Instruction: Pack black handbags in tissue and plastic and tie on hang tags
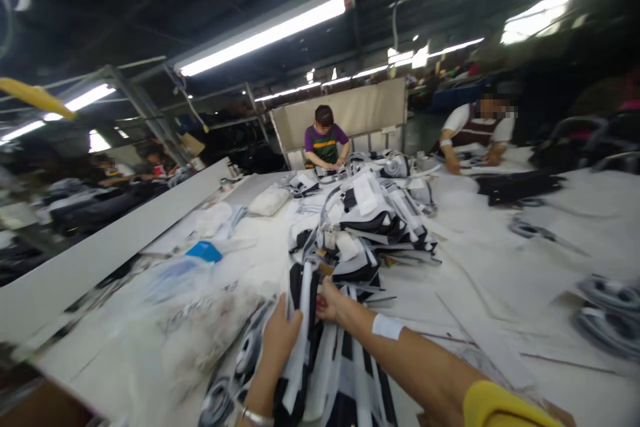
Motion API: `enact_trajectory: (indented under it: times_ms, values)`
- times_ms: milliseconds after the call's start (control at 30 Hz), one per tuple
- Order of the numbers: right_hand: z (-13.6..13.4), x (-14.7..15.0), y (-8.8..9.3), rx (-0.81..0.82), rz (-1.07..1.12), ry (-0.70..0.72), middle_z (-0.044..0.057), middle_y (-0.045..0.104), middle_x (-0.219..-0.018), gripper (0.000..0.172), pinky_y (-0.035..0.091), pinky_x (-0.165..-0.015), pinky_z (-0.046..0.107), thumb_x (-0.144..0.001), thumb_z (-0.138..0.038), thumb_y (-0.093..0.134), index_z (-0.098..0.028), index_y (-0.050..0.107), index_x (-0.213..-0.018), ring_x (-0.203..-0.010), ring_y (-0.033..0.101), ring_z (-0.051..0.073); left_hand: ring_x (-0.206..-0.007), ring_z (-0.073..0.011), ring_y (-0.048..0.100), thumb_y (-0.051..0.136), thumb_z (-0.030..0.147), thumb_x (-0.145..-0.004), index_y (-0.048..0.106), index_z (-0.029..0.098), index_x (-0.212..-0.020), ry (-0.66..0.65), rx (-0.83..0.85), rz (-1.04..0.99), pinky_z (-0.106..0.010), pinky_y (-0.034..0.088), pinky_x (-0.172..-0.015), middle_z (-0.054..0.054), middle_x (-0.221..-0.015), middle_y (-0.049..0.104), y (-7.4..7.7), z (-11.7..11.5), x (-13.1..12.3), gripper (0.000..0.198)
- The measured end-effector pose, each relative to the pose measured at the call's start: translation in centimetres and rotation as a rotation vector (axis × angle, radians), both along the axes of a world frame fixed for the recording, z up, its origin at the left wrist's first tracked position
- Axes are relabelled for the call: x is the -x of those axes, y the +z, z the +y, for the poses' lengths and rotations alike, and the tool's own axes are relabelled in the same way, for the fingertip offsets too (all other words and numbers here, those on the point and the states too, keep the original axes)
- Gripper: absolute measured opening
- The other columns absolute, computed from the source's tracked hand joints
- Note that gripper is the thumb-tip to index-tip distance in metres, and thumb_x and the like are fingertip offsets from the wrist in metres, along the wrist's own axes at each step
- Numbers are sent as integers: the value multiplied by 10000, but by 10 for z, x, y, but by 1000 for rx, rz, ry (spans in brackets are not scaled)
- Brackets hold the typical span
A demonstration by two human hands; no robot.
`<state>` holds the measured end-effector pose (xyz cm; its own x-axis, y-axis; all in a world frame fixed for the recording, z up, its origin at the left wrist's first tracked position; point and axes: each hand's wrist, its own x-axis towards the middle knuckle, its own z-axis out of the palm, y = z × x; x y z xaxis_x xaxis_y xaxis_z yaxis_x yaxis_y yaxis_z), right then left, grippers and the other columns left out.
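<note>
A long stack of black-and-white striped fabric pieces [330, 373] lies before me on the white table [500, 267]. My left hand [279, 337] rests on the stack's left side, fingers wrapped round the edge of a striped piece. My right hand [327, 303], with a white patch on the wrist, pinches the top end of the same stack. A bigger heap of striped pieces [373, 220] lies just beyond my hands.
A blue object [205, 251] and clear plastic bags [175, 280] lie at the left. A white divider board [110, 247] runs along the table's left edge. Black fabric [517, 185] and coiled strips [613, 313] lie at the right. Two people work at the far end.
</note>
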<state>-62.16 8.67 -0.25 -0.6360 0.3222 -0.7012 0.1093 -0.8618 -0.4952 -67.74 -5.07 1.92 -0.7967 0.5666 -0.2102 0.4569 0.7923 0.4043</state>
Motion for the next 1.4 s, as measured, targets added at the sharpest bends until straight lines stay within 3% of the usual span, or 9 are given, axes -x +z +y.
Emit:
enact_trajectory:
  times_ms: [133,300,533,633,767,933,1067,1233,1400]
  values:
    - [-19,4,-7,117,-113,97,80,642,-1159,362,585,-775,375,-990,-434,594,-166,596,-1233,-924,654,192,-1454,-229,411,487,212,-882,362,105,-1533,18,-52,-23,-310,306,-1192,-123,-1568,430,11,-23,14,671]
    - [-48,2,6,201,-23,196,93,659,-1123,515,570,-820,422,-986,-610,495,-155,615,-1196,-930,663,211,-1455,-224,412,498,187,-843,355,105,-1538,0,-93,-15,-300,313,-1190,-118,-1575,424,19,-43,13,715]
    - [-75,-5,25,184,178,144,106,682,-1001,611,579,-774,401,-947,-725,410,-187,650,-1107,-905,681,247,-1443,-289,426,603,398,-870,333,91,-1525,26,-142,134,-387,348,-1180,-180,-1568,424,29,-63,-1,772]
    - [-79,-13,44,178,309,112,89,702,-1002,585,575,-782,370,-942,-711,448,-197,662,-1122,-883,684,234,-1454,-296,405,669,413,-835,302,107,-1534,3,-169,245,-398,337,-1190,-177,-1582,402,50,-66,-12,847]
    - [-74,-38,82,159,539,62,74,732,-1047,536,564,-829,357,-970,-657,449,-220,679,-1178,-928,692,235,-1479,-281,352,709,390,-828,295,166,-1533,-85,-208,409,-404,289,-1221,-139,-1596,384,92,-58,-40,847]
    - [-46,-99,123,123,746,-32,78,744,-1082,603,550,-906,395,-956,-705,410,-241,651,-1257,-1059,672,266,-1466,-341,358,728,357,-840,291,192,-1525,-287,-234,773,-504,317,-1203,-176,-1546,431,143,-26,-108,829]
    - [-10,-169,137,121,838,-65,106,727,-1171,660,558,-917,423,-955,-720,357,-213,658,-1252,-1195,619,301,-1511,-361,271,676,344,-894,273,239,-1546,-383,-164,905,-577,286,-1209,-159,-1608,350,165,10,-182,773]
    - [48,-280,128,138,829,-144,106,700,-1264,601,555,-970,459,-944,-679,440,-211,687,-1230,-1247,598,303,-1511,-359,280,604,384,-951,355,232,-1532,-500,-148,1000,-585,357,-1179,-160,-1595,384,158,69,-286,650]
    - [102,-420,77,144,678,-336,66,707,-1255,553,597,-916,449,-871,-688,599,-303,679,-1261,-1145,657,283,-1477,-360,352,512,352,-998,389,247,-1531,-623,-173,1075,-550,436,-1140,-125,-1569,436,130,129,-392,556]
